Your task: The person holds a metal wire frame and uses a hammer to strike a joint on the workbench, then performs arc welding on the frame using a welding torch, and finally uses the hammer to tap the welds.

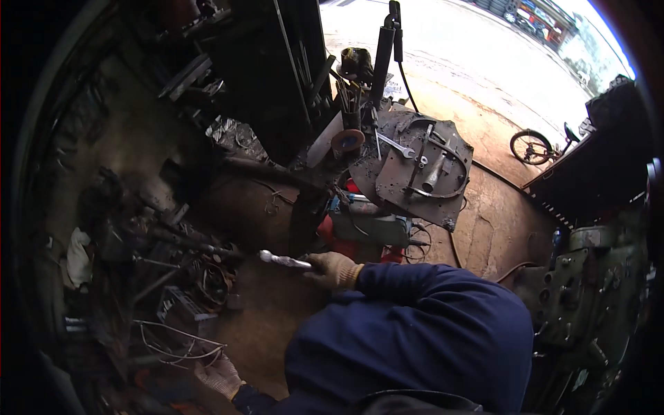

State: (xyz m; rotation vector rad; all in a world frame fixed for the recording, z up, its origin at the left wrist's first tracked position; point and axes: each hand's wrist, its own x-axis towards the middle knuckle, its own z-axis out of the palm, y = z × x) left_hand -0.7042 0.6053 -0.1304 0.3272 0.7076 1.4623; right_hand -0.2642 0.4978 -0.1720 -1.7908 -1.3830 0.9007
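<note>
In my right hand (334,270), gloved and closed, is a shiny metal bar with a rounded knob at its far end (287,261). It points left, over the dark floor. Lower down, my left hand (220,377), also gloved, has its fingers closed at the right end of a bent wire frame (176,339). This frame is made of thin curved rods and reaches left among the piled metal parts. My fingertips are partly hidden there. Dark blue sleeves cover both arms.
A metal-topped stand (408,176) ahead holds a wrench (395,144), a hammer (420,159) and a curved metal frame. Electrode-like rods stand in a holder (349,104). Scrap clutters the left; a green machine (577,297) stands right. Cables cross the floor; a bicycle (532,147) stands beyond.
</note>
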